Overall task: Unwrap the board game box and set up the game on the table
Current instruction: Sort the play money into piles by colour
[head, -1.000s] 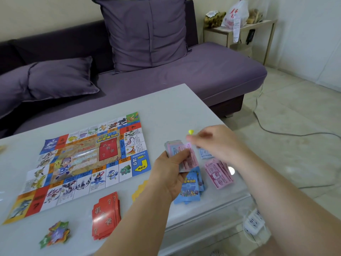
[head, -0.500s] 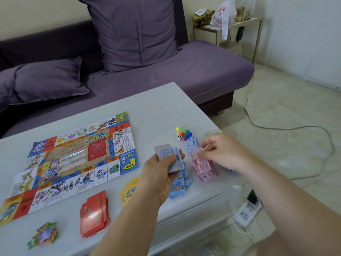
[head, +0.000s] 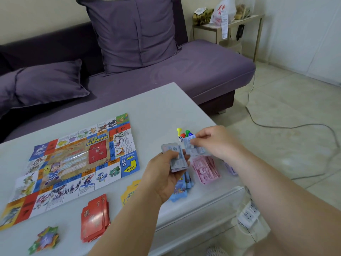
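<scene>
The colourful game board (head: 73, 167) lies flat on the white table (head: 162, 108). My left hand (head: 166, 174) grips a stack of play money (head: 175, 157) above the table's right part. Pinched in my right hand (head: 215, 141) is a single blue banknote (head: 191, 146), just right of the stack. A pink banknote pile (head: 206, 169) and blue cards (head: 181, 189) lie under my hands. Coloured pawns (head: 184, 133) and a die (head: 180, 139) stand just beyond. Red cards (head: 95, 218), yellow cards (head: 129, 193) and star-shaped tokens (head: 45, 241) lie near the front edge.
A purple sofa (head: 184, 76) with two cushions runs behind the table. A side table (head: 239, 21) with bags stands at the back right. A cable (head: 276, 124) trails over the tiled floor to a power strip (head: 249, 215) beside the table's right edge.
My right hand drew back from the pawns to the money and now holds one blue note beside the left hand's stack. The pawns and die came into sight.
</scene>
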